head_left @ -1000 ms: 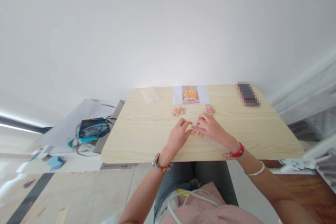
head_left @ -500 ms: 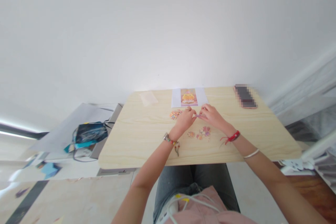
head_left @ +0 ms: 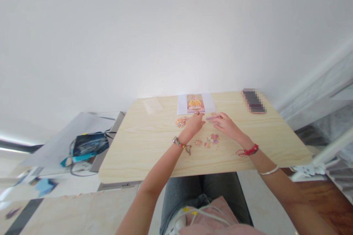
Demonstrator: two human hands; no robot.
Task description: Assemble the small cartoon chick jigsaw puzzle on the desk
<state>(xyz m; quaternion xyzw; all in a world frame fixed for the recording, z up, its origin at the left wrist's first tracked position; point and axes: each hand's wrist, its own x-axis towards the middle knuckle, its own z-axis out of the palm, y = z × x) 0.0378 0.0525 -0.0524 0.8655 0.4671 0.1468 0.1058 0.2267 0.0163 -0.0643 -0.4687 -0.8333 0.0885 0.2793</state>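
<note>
My left hand [head_left: 195, 124] hovers over the middle of the table, thumb and forefinger apart with nothing seen between them. Just left of it lies a pile of small jigsaw pieces [head_left: 181, 122]. On the right, the fingers of my right hand [head_left: 227, 125] are at a purple-pink cluster of joined jigsaw pieces [head_left: 211, 118], gripping its right side; the fingertips partly cover it. Closer to me are another joined purple-orange cluster [head_left: 214, 138], a small orange cluster [head_left: 198, 142] and a few pieces [head_left: 206, 145] between them.
A white sheet with a printed yellow character picture [head_left: 195, 103] lies behind my hands. A translucent bag [head_left: 153, 105] is at the back left of the wooden table [head_left: 132, 154], a phone [head_left: 254, 101] at the back right. Left of the table, a dark bag [head_left: 91, 144] lies lower down.
My hands have moved apart from where they met on a small purple piece. The left fingers have spread; the right hand is lower, at the purple cluster. The view has shifted slightly.
</note>
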